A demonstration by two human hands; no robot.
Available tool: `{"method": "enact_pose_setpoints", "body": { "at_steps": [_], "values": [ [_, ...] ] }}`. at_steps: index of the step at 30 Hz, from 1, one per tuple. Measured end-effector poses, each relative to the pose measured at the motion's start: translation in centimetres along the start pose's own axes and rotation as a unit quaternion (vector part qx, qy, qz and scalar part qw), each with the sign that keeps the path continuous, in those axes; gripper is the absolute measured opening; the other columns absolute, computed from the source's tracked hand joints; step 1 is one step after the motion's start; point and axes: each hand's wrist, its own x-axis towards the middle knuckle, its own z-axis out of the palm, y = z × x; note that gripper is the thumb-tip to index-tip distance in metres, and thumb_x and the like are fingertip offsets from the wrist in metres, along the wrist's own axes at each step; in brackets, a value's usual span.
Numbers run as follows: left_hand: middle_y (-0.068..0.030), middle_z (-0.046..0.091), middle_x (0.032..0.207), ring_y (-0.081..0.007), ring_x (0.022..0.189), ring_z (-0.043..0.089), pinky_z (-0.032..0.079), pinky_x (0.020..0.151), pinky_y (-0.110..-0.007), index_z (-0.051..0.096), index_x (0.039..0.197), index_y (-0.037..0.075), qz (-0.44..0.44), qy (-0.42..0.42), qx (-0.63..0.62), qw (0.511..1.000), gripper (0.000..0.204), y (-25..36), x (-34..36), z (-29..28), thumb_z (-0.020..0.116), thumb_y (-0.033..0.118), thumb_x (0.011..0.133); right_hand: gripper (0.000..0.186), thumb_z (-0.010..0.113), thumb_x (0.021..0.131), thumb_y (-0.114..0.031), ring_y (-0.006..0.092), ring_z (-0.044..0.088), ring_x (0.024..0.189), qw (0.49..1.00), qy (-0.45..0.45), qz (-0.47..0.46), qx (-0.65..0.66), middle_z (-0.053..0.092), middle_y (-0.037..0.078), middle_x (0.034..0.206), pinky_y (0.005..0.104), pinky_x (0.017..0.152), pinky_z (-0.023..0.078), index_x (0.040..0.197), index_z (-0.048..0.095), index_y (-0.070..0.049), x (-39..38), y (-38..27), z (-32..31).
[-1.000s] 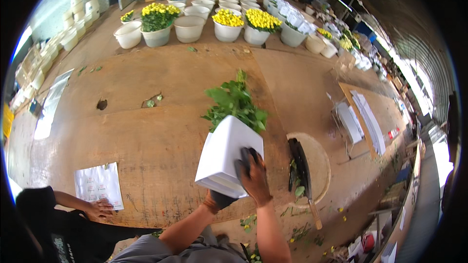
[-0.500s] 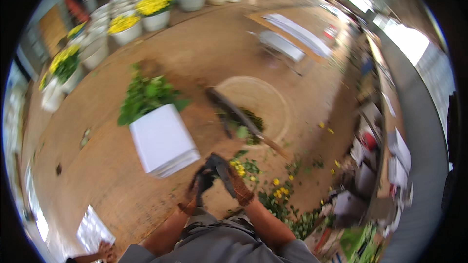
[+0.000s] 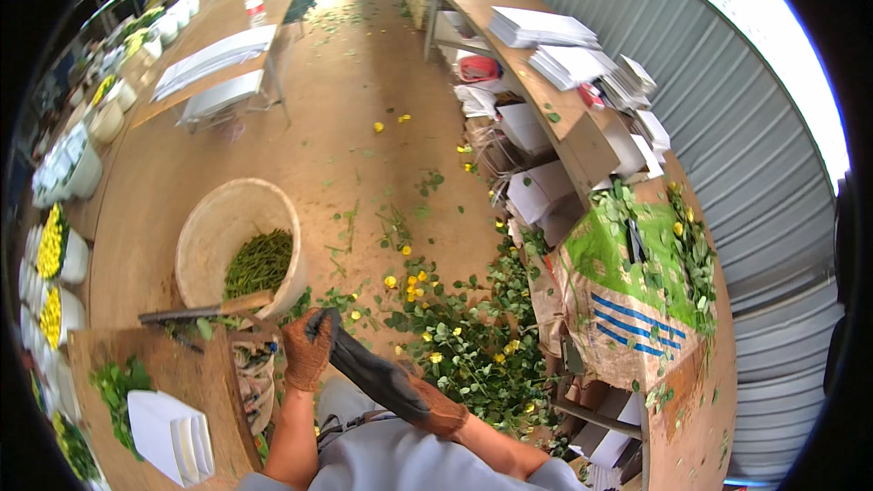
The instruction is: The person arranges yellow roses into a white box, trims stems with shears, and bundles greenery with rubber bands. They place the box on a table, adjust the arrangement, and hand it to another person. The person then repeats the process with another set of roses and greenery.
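My left hand [image 3: 309, 350], in a brown knitted glove with dark fingers, is closed at the fingertip end of the glove on my right hand. My right hand [image 3: 386, 377] stretches toward it from the lower right, its black-coated glove [image 3: 368, 365] drawn out long and flat. The fingers inside look straight. Just left of my hands, a long dark blade [image 3: 182, 315] with a wooden handle [image 3: 247, 301] lies across the far edge of a wooden bench [image 3: 186, 359]. On that bench rests a white-wrapped bundle [image 3: 168, 436] with green leaves [image 3: 123, 393] sticking out.
Beyond the bench stands a pale bucket [image 3: 189, 250] holding cut green stems [image 3: 259, 264]. Fallen leaves and yellow blooms [image 3: 473, 364] cover the floor at right. A long table [image 3: 673, 418] there carries a green-and-tan sack [image 3: 627, 282] and white paper stacks [image 3: 541, 27]. Flower buckets [image 3: 73, 255] line the left.
My view has swung to the right, so bench and bundle sit farther left. My hands, close together before, now meet with the right glove stretched between them.
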Motion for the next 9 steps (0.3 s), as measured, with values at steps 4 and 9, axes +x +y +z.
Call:
{"method": "enact_pose_setpoints", "body": {
  "at_steps": [4, 9],
  "values": [
    [-0.0157, 0.072, 0.087, -0.0305, 0.080, 0.069, 0.052, 0.074, -0.041, 0.072, 0.099, -0.003, -0.008, 0.092, 0.045, 0.995, 0.031, 0.8, 5.4, 3.8, 0.065, 0.027, 0.097, 0.048, 0.041, 0.109, -0.023, 0.0281, 0.037, 0.145, 0.995, 0.075, 0.011, 0.065, 0.037, 0.017, 0.157, 0.0410, 0.121, 0.029, 0.152, 0.036, -0.003, -5.1, 2.2, -1.7],
    [-0.0148, 0.072, 0.104, -0.0247, 0.084, 0.067, 0.055, 0.075, -0.034, 0.067, 0.111, -0.004, -0.069, 0.193, -0.172, 0.963, 0.046, 0.1, 21.1, -7.6, 0.059, 0.040, 0.102, 0.032, 0.055, 0.105, -0.025, 0.0237, 0.072, 0.092, 0.922, 0.315, 0.082, 0.209, 0.072, 0.014, 0.107, 0.0383, 0.085, 0.059, 0.127, 0.060, -0.003, -15.3, 2.9, -5.7]
  ]
}}
